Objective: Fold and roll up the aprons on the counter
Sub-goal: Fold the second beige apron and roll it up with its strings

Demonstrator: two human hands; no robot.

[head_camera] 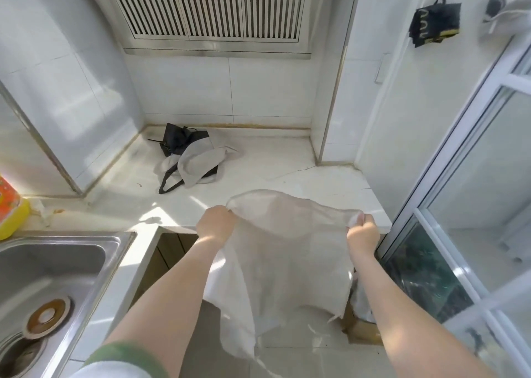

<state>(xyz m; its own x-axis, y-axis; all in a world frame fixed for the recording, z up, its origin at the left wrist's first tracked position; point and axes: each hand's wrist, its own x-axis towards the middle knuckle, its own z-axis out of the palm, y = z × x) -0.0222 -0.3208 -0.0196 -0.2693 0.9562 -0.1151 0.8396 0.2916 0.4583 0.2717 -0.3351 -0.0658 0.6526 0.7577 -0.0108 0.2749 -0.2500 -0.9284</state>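
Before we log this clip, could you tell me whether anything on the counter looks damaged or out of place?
Yes: a thin crack runs across the counter near the right wall, and the black and pale aprons lie crumpled at the back.

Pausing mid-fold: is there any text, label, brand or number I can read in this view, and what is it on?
None is legible.
Black bag hanging on the wall: yellow curved marks, not readable as letters.
Yellow bottle at the left edge: orange label, too blurred to read.
Light apron: no print visible.
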